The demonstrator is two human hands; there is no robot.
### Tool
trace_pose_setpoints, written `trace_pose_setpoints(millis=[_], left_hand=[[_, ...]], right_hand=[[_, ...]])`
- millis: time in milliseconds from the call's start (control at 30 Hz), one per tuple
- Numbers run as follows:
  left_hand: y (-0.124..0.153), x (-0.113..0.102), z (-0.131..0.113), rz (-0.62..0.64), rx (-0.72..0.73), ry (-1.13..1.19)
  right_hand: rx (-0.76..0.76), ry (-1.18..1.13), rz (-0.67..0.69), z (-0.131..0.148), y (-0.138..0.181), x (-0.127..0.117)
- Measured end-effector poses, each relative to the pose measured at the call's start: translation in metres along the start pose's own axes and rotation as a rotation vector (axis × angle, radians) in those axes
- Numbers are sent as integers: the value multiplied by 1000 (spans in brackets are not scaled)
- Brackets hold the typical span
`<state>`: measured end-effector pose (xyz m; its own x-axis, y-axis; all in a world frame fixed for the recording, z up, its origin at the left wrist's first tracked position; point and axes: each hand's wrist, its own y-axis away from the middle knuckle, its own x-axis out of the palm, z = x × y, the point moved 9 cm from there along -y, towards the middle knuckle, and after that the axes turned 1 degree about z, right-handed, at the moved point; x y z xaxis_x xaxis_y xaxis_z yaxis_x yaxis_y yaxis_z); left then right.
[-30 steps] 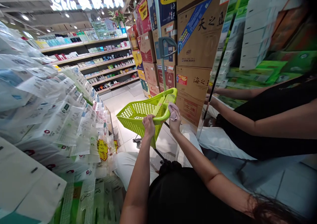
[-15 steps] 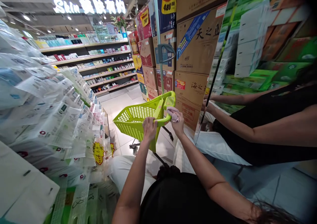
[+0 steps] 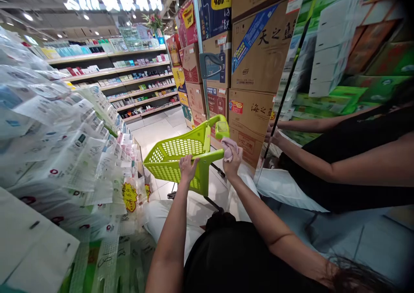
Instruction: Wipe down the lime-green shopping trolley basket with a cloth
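Gripping lime-green perforated plastic basket in left hand, bunched pale-pink cloth in right hand.
Partly covering curved green handle.

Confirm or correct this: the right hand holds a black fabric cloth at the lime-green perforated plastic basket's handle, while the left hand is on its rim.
Not black: the head view shows the right hand holding a pale pink crumpled fabric cloth. The rest stands.

The basket looks smooth plastic, the rag matt cloth, the cartons cardboard.
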<state>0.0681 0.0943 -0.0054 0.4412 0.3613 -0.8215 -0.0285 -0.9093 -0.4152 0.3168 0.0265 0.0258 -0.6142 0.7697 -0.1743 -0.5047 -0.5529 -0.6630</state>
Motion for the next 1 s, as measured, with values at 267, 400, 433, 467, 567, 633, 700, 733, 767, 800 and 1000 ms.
trace_pose_setpoints(millis=[267,400,433,467,567,633,700,733,767,800,1000], left_hand=[[1,6,-17,-66,-14,45],[3,7,-23,-52,-7,76],[3,7,-24,-54,-10,80],[4,6,-26,-60,-14,80],[6,5,-30,-88,-20,71],[8,4,-31,-102,-22,64],[9,4,-30,-109,-21,61],[10,4,-30,-111,-20,61],[11,4,-29,-113,-19,60],[12,4,-29,-116,-18,59],[18,-1,-31,-125,-13,52]], right_hand=[[-230,164,128,24,20,5],[-218,249,187,27,-5,5],[-195,282,192,27,-14,4],[-175,318,202,28,-21,4],[-204,415,321,42,-23,13],[-304,450,476,57,-12,25],[-374,453,607,70,-6,36],[-381,441,647,74,-8,40],[-378,416,675,78,-15,44],[-374,384,695,82,-24,50],[-297,332,765,82,-76,97]])
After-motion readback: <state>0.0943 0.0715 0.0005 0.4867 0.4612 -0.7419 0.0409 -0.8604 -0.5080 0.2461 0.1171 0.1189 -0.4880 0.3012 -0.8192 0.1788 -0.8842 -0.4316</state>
